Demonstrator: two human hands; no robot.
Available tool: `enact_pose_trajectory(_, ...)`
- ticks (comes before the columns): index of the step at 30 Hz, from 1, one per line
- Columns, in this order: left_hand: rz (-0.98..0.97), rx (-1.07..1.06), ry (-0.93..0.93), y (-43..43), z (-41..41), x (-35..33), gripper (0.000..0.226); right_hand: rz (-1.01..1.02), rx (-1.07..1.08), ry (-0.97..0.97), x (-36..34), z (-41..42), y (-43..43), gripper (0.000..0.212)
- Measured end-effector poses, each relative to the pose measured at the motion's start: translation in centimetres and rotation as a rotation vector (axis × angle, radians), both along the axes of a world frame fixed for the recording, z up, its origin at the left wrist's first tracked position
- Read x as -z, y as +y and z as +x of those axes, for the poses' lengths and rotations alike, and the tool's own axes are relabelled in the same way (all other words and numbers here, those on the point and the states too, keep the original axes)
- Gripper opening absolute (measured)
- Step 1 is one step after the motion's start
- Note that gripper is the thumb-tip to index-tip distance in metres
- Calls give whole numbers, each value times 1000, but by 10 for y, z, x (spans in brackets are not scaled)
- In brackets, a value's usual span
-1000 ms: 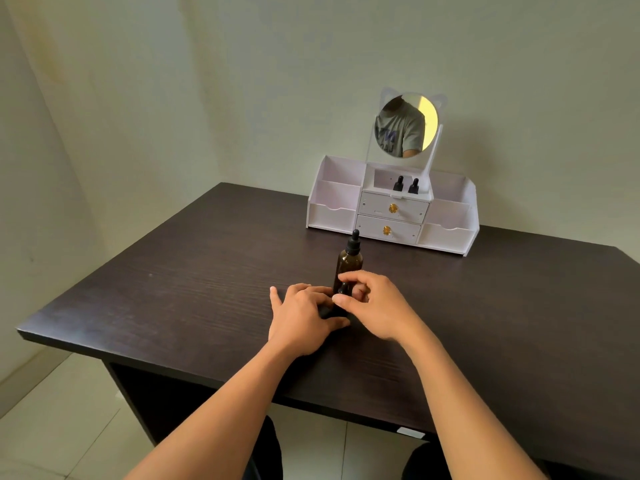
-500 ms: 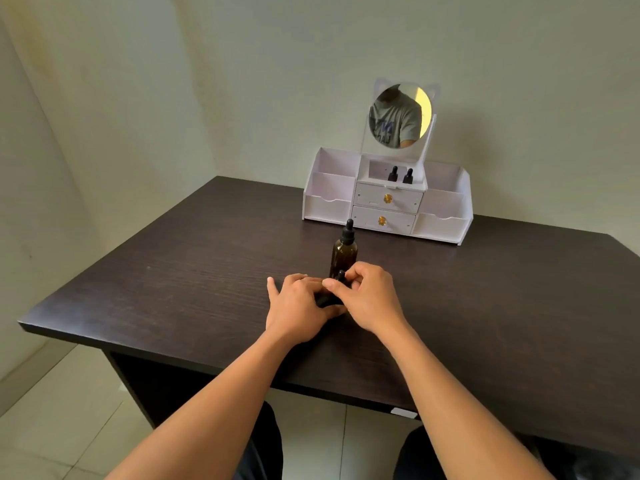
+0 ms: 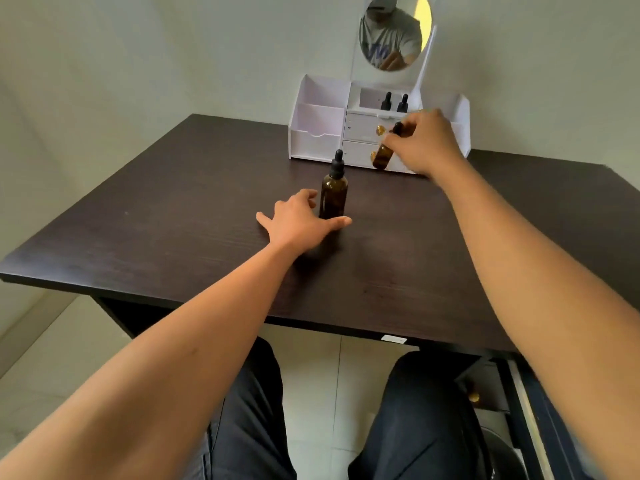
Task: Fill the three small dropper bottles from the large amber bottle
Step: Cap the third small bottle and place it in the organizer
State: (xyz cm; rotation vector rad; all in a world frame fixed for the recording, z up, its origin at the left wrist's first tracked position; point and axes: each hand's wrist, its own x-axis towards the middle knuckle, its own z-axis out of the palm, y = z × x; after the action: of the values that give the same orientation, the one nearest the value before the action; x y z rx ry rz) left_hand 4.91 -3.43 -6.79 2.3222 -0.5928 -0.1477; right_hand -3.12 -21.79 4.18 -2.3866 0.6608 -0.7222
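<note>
The large amber bottle [image 3: 333, 194] with a black dropper cap stands upright mid-table. My left hand [image 3: 300, 220] rests on the dark table [image 3: 173, 220] just left of it, fingers spread around its base, thumb in front. My right hand [image 3: 424, 145] is raised in front of the white organizer [image 3: 317, 133] and grips a small amber dropper bottle [image 3: 385, 152], tilted, by its upper part. Two more small dropper bottles [image 3: 394, 102] stand in the organizer's top middle compartment; only their black caps show.
A round mirror [image 3: 394, 29] rises behind the organizer, against the wall. The organizer has two drawers with gold knobs, partly hidden by my right hand. My legs and the tiled floor show below the table's near edge.
My right hand has lifted the small dropper bottle away from the large one and carried it back toward the organizer. My left hand has let go and opened flat beside the large bottle.
</note>
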Motion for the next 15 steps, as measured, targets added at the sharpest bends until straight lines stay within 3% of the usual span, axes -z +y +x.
enact_pose_trajectory(8, 30, 5, -80, -8, 7, 14, 67, -132, 58, -120, -51, 64, -56, 23)
enact_pose_trajectory(15, 13, -8, -137, -11, 8, 20, 70, -266, 164, 31, -46, 126, -84, 15)
